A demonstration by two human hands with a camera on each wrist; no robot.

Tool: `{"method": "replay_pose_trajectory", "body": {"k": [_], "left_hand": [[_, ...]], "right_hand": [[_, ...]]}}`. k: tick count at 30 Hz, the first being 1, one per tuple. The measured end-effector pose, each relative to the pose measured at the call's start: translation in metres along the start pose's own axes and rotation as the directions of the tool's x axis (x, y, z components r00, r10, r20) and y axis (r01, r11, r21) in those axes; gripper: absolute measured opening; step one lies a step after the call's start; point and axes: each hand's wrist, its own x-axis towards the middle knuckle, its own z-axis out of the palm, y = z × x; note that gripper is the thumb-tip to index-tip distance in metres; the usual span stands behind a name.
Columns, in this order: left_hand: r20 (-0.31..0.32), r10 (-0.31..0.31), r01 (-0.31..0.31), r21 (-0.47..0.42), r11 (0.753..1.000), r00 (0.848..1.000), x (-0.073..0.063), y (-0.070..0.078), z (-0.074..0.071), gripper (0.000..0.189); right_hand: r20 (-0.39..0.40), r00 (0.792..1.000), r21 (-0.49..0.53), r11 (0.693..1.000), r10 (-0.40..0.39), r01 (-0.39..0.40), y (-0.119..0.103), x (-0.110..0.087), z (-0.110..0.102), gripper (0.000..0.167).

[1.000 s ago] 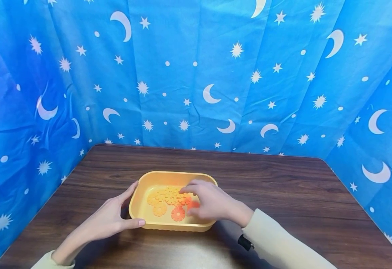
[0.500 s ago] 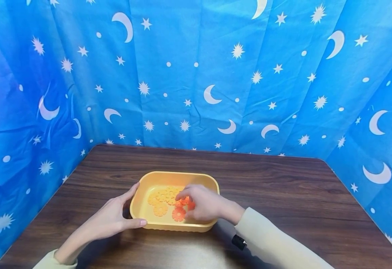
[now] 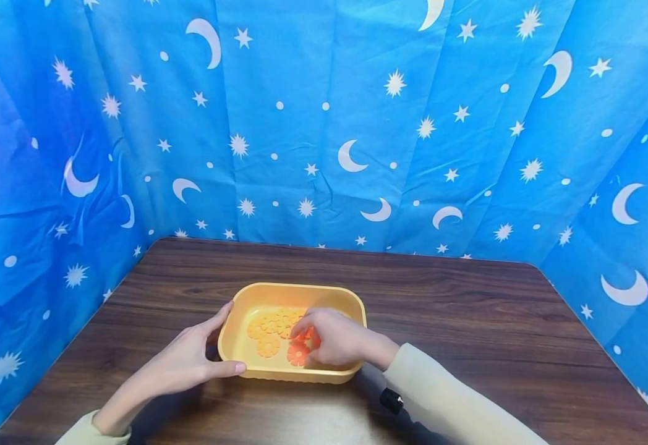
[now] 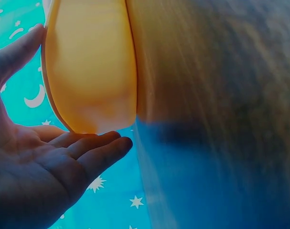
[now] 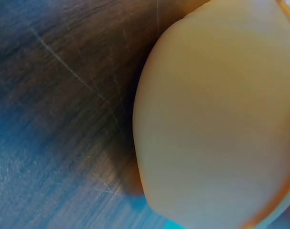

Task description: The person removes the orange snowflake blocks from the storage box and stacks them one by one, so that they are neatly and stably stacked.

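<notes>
A yellow plastic tray [image 3: 352,299] stands on the table with several flower-shaped notched discs, orange-yellow ones [image 3: 269,345] on the left and orange-red ones [image 3: 298,353] further right. At the tray's left end rests my left hand [image 3: 182,364], thumb on the near rim and straight fingers against the outer side; the left wrist view shows those fingers touching the wall. My right hand [image 3: 336,339] reaches down inside the tray, fingers bent over the orange-red discs. Its fingertips are partly hidden, so any grip is unclear. Only the tray's outer wall [image 5: 207,114] fills the right wrist view.
Dark wood-grain table [image 3: 446,309] extends around the tray. Blue cloth [image 3: 290,68] printed with moons and stars hangs behind the table and along both sides. A small black device [image 3: 392,400] sits by the right sleeve.
My right hand has lowered into the tray, its fingers drawing in over the orange-red discs. The left hand keeps its place at the tray's end. The view has shifted slightly.
</notes>
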Motion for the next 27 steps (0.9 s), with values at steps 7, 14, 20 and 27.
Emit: {"method": "replay_pose_trajectory", "body": {"k": [7, 14, 20, 27], "left_hand": [[0.021, -0.003, 0.004, -0.039, 0.999, 1.0, 0.0014, -0.001, -0.0024, 0.114], [0.02, -0.019, 0.02, -0.029, 0.999, 1.0, 0.0026, -0.003, -0.002, 0.115], [0.021, -0.021, 0.021, -0.026, 0.999, 1.0, 0.0023, -0.0033, -0.002, 0.116], [0.03, -0.028, 0.03, -0.049, 0.998, 0.999, 0.0023, -0.0016, -0.0026, 0.116]], "right_hand": [[0.006, 1.0, 0.01, 1.0, 0.013, -0.013, 0.0, 0.0027, 0.001, 0.041], [0.028, 0.998, 0.048, 0.997, 0.053, -0.054, 0.0005, 0.0059, 0.0015, 0.039], [0.04, 0.996, 0.067, 0.995, 0.077, -0.08, 0.001, 0.0079, 0.002, 0.038], [0.05, 0.994, 0.044, 0.994, 0.098, -0.1, 0.0004, 0.0087, 0.0037, 0.039]]}}
